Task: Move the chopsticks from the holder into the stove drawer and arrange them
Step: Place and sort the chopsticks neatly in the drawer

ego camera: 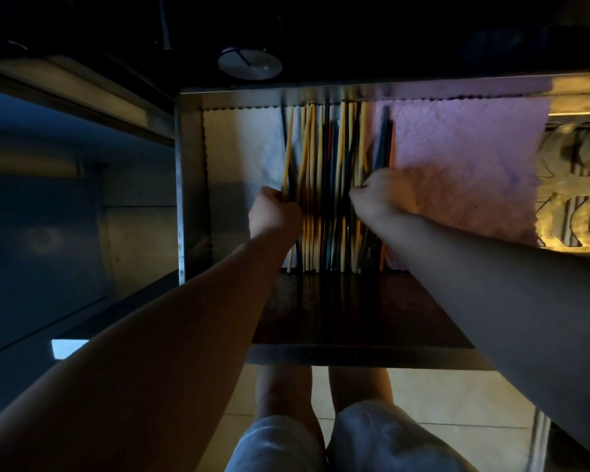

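L fingers (270, 195) curl tight round a few yellow chopsticks (324, 155) at the bundle's left edge, L hand (275, 212) knuckles up. R fingers (357, 195) bend down onto the bundle's right side; R hand (385, 192) hides the tips, so can't tell if they grip. Chopsticks lie front to back mid-drawer (189, 165), yellow w/ dark ones mixed in. Pale liner (239, 148) on their left, pink cloth (464, 155) on the right. Round knob (249, 64) sits above.
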`<state>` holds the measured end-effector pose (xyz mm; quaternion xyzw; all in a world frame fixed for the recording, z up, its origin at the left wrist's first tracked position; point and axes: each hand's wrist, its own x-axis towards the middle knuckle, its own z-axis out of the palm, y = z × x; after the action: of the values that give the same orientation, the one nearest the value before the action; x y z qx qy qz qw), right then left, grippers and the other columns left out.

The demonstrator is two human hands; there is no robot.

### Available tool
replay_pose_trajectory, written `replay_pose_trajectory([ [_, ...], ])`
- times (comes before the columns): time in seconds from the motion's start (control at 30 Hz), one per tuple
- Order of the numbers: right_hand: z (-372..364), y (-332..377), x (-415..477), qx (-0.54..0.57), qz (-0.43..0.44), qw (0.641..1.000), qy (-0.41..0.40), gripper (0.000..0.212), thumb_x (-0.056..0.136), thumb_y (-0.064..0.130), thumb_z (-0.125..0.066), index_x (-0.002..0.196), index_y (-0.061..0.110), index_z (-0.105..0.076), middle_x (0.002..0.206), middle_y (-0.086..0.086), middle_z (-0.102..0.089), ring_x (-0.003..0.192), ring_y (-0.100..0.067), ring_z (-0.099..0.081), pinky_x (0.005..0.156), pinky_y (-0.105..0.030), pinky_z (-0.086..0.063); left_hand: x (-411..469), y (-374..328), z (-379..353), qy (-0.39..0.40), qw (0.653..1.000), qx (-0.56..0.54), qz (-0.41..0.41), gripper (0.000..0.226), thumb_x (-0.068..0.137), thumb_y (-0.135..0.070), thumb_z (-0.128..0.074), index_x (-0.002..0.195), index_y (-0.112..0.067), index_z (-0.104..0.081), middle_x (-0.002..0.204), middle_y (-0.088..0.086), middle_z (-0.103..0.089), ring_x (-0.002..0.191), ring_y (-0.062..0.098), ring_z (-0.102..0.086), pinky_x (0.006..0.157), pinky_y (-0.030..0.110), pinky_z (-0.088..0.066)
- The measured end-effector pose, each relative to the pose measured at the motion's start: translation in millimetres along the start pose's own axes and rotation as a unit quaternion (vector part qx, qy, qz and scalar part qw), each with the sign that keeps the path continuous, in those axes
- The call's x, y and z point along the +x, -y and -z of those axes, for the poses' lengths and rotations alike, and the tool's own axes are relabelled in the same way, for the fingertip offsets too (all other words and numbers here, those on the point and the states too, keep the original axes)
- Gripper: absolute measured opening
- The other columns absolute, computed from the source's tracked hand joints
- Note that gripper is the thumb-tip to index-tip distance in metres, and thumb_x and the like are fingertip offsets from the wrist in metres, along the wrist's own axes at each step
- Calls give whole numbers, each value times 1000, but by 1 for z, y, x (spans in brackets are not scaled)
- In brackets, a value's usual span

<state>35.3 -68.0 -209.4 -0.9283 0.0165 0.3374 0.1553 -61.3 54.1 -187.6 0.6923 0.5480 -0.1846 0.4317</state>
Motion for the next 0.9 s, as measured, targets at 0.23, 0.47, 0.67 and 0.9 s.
replay_pose_trajectory([
  [0.23, 22, -11, -13, 110, 44, 993, -20, 18, 94, 25, -49, 79, 17, -53, 66, 2, -51, 56, -11, -49, 49, -19, -32, 4, -1, -8, -11, 1000, 10, 1, 9, 86, -25, -68, 86, -19, -61, 80, -1, -64, 68, 13, -60, 50, 23, -41],
  [0.47, 20, -19, -25, 228, 22, 973, -5, 27, 92, 22, -46, 66, 17, -48, 69, -14, -61, 60, -26, -56, 52, -27, -38, 1, -12, -17, -25, 998, 56, 21, 19, 86, -25, -65, 99, -13, -71, 96, 9, -69, 89, 27, -67, 78, 36, -57],
  [0.67, 21, -17, -26, 219, 22, 975, 21, 23, 92, 22, -50, 86, 5, -63, 82, -18, -66, 66, -23, -57, 55, -25, -39, 0, -17, -20, -7, 998, 30, 50, 23, 86, -23, -67, 103, -9, -71, 94, 9, -70, 89, 25, -68, 75, 32, -56],
  [0.9, 11, -10, -29, 140, 46, 989, 12, 20, 89, 28, -58, 88, 13, -71, 74, 0, -59, 74, -15, -57, 61, -17, -34, -2, -11, -2, 22, 994, -79, 66, 18, 85, -27, -65, 87, -11, -74, 79, 6, -72, 72, 18, -69, 64, 27, -56],
])
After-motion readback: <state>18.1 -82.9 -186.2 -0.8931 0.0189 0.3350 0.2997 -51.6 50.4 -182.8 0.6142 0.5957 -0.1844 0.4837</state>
